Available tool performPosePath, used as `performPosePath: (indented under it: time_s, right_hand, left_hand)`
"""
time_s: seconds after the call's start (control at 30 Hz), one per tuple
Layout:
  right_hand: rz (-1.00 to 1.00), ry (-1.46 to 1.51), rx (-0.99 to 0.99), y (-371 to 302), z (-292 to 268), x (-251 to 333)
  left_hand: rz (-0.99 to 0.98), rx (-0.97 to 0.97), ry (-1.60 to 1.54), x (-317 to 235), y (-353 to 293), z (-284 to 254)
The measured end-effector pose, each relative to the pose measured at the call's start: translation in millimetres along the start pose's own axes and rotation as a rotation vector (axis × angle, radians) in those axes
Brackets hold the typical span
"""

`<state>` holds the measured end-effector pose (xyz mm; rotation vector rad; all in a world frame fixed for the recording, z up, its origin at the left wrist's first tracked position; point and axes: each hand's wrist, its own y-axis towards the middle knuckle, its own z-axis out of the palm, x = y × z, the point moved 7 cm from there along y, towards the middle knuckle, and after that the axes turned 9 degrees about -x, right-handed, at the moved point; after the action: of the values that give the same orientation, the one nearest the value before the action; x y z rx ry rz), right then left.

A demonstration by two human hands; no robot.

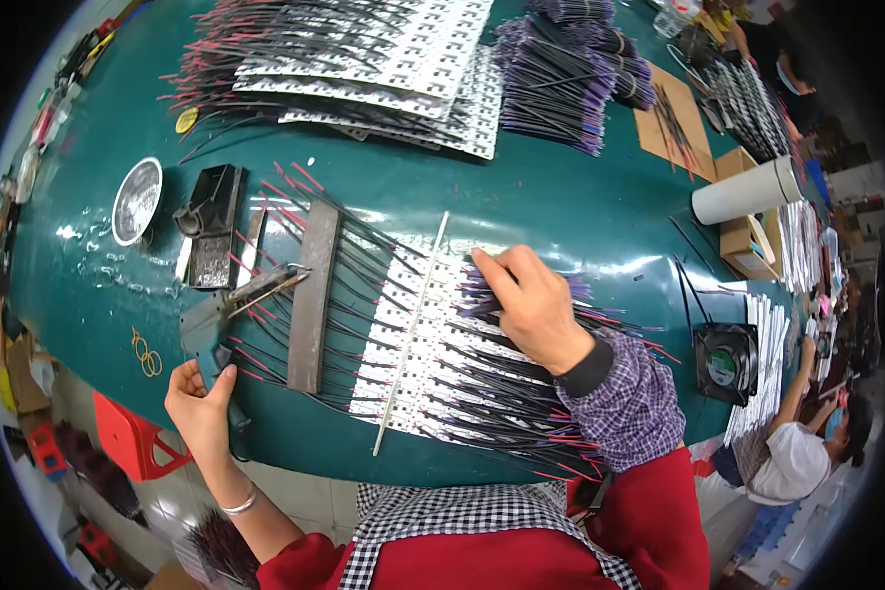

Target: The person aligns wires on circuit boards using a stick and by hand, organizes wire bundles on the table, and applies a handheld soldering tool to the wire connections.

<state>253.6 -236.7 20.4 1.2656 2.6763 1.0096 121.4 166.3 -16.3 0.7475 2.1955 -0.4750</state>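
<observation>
- Wires (521, 383) are laid in a row on white strips (418, 339), near the table's (580, 211) near edge.
- They are pressed by the right hand (531, 305), fingers flat, not clenched.
- A tool handle (228, 379) at the left is grasped by the left hand (199, 405).

A row of white circuit strips (418, 344) lies side by side on the near part of the green table, each with thin black and red wires (295, 221) fanning out to the left and purple-tipped black wires (521, 393) trailing to the right. A grey metal bar (314, 295) lies across the left-hand wires, running near to far, and a slim white rod (411, 329) crosses the strips at a slight slant. At the table's near left edge sits a dark-handled tool (228, 379), its metal tip pointing right toward the bar.
</observation>
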Motion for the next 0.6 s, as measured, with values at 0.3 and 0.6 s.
performPosePath:
  time_s: [0.3,0.6]
  right_hand:
    - [-0.082,0.014,-0.027,3.2,-3.7,0.1]
    - [-0.11,-0.048,-0.014,4.6,0.8,4.1]
  left_hand:
    - [-0.205,0.324,-1.046,-72.7,-74.2,43.8]
    - [0.239,-0.368,-0.672,-107.5,-15.1,-65.5]
